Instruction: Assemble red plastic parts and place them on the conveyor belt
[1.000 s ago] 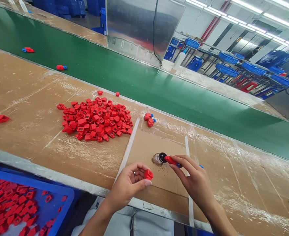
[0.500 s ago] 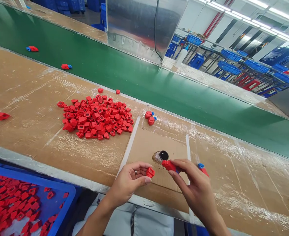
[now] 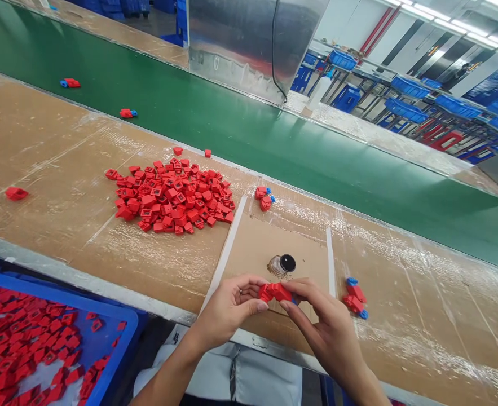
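Observation:
My left hand (image 3: pixel 227 310) and my right hand (image 3: pixel 325 327) meet over a cardboard sheet (image 3: pixel 269 242), both pinching a joined red plastic part (image 3: pixel 276 292). Its blue end is hidden by my right fingers. Just above my fingertips stands a small glass jar (image 3: pixel 280 265) with a black lid, its base ringed by brown specks. A loose heap of small red plastic pieces (image 3: pixel 172 197) lies on the brown bench left of the cardboard. Red pieces with blue ends (image 3: pixel 354 298) lie to the right of the sheet, and more (image 3: pixel 263 198) sit beyond its far edge.
A blue crate (image 3: pixel 62 299) holding red pieces sits at the lower left, below the bench's metal front edge (image 3: pixel 105 285). A green conveyor belt (image 3: pixel 249 141) runs behind the bench, carrying a few red-and-blue parts. A metal hood (image 3: pixel 249 45) stands over it, with blue-crate racks beyond.
My hands have come together, and the red piece from my left hand now meets the red part from my right. A second red-and-blue piece now lies right of the cardboard.

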{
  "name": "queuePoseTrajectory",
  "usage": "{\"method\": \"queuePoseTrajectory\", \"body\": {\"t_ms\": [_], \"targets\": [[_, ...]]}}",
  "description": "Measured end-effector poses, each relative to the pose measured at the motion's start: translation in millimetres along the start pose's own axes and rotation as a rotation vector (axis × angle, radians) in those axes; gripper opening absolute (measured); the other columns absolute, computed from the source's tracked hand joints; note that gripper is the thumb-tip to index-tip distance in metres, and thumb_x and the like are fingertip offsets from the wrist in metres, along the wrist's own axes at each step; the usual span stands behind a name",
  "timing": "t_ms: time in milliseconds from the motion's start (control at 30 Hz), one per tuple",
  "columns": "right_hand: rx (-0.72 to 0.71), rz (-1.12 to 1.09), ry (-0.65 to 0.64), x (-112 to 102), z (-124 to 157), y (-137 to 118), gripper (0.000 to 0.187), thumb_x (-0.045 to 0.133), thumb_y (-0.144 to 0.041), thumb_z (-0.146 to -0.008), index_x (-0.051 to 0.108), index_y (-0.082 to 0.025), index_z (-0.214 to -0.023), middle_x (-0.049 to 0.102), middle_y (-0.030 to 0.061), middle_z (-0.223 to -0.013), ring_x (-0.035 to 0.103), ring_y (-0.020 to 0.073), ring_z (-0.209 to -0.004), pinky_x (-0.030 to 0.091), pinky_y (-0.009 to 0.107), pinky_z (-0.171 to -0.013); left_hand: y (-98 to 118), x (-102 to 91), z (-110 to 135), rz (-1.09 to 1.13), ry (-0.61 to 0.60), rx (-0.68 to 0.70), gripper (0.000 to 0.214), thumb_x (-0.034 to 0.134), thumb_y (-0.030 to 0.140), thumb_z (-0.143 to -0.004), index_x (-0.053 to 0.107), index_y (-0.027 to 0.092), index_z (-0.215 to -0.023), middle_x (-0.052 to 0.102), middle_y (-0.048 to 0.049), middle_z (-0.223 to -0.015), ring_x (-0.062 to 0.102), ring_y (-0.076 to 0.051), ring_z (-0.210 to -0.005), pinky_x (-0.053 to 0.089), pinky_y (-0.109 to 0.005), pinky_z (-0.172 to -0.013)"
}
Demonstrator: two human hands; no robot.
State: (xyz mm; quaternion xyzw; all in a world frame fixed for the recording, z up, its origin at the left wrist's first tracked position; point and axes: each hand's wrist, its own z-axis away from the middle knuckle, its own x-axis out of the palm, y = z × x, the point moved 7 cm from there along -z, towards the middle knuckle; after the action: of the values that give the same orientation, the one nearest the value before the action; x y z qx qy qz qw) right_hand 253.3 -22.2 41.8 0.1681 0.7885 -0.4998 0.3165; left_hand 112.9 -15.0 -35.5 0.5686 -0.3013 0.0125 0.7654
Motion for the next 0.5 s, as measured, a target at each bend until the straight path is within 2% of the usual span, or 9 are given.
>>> {"method": "queuePoseTrajectory", "body": {"t_ms": [267,500], "targets": [[0.003,0.002,-0.029,5.2,3.2,0.5,0.014,0.058,-0.021,-0.095,0.066,-0.022,-0.107,0.068,0.0069,-0.097,0.067,0.0184,-0.085,0.056,0.027,-0.073,4.1,3.5,1.7,-0.05,-0.019,-0.014,0.023,0.067,0.018,-0.085,0.07,0.015,-0.107,0.073,-0.0063,-0.095,0.064,-0.019,-0.091,0.047,-0.028,-0.085],[0.033,-0.071,-0.078,16.8,5.4,1.8,0.013,0.054,-0.019,-0.097,0.067,-0.023,-0.1,0.066,0.0052,-0.091,0.065,0.0175,-0.086,0.054,0.027,-0.077,-3.3,-0.2,1.7,-0.103,-0.022,-0.061,0.02,0.066,0.025,-0.084,0.07,0.014,-0.101,0.068,-0.0046,-0.083,0.059,-0.015,-0.074,0.046,-0.025,-0.069]]}}
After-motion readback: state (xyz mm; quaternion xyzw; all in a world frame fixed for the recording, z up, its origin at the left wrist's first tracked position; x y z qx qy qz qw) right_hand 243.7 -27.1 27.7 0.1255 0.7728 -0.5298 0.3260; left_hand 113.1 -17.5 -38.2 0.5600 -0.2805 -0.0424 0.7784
